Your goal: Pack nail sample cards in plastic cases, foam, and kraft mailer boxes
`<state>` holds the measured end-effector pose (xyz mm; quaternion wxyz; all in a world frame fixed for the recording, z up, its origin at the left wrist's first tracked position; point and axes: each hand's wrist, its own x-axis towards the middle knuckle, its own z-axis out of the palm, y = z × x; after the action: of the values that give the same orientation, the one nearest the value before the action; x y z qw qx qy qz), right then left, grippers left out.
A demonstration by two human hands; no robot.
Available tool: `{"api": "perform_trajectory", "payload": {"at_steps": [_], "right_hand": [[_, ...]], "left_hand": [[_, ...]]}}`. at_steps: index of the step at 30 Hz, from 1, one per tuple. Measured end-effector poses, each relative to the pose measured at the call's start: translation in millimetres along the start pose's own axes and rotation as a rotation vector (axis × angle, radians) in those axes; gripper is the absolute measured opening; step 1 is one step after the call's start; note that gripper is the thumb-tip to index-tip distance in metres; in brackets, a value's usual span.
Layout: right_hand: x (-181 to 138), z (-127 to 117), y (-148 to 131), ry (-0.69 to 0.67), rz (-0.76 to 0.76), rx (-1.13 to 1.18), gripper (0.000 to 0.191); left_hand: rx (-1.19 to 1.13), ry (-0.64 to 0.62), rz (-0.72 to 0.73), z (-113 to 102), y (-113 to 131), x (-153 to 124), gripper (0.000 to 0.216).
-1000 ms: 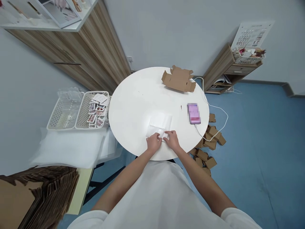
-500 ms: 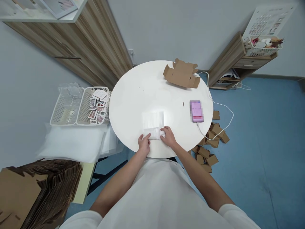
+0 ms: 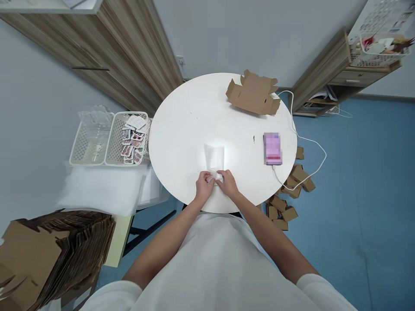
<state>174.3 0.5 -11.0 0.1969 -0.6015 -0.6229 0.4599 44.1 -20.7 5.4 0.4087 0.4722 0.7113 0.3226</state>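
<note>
A white translucent foam sheet point(image 3: 215, 156) lies near the front edge of the round white table point(image 3: 178, 129), its near end folded over and its far end flat. My left hand point(image 3: 204, 185) grips the folded end from the left, fingers curled in. From the right, my right hand point(image 3: 228, 183) pinches the same end, thumb close to the left thumb. Whether anything is wrapped inside the fold cannot be seen. Farther back on the table sits an unfolded brown cardboard box point(image 3: 254, 93).
A phone point(image 3: 272, 149) with a white cable point(image 3: 308, 138) lies at the table's right. White baskets point(image 3: 108, 149) with cards stand left, above stacked foam sheets point(image 3: 97, 188). Flattened cartons point(image 3: 81, 242) are piled lower left; small boxes point(image 3: 280, 211) lie on the floor right.
Both hands have come closer together over the sheet. The sheet's left side has been folded inward, so it is narrower. The camera view has shifted slightly.
</note>
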Motion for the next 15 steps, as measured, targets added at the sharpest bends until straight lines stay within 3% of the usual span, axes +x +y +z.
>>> {"api": "perform_trajectory", "payload": {"at_steps": [2,5,8,11,13,15], "right_hand": [[2,0,-3,0.011,0.038,0.048,0.038],[5,-2,-7,0.012,0.089,0.112,0.031],[9,-2,-12,0.035,0.112,0.032,0.024],[14,1,-13,0.072,0.117,-0.083,0.019],[16,2,-10,0.072,0.111,-0.107,0.017],[17,2,-6,0.055,0.108,-0.104,0.02]], "left_hand": [[0.141,-0.094,0.116,5,1,-4,0.023],[0.362,-0.202,0.32,11,1,-18,0.038],[0.559,-0.323,0.49,12,-1,-39,0.048],[0.582,-0.42,0.566,5,-5,-51,0.048],[0.51,-0.391,0.546,-4,-8,-48,0.042],[0.455,-0.272,0.487,-12,-10,-35,0.036]]}}
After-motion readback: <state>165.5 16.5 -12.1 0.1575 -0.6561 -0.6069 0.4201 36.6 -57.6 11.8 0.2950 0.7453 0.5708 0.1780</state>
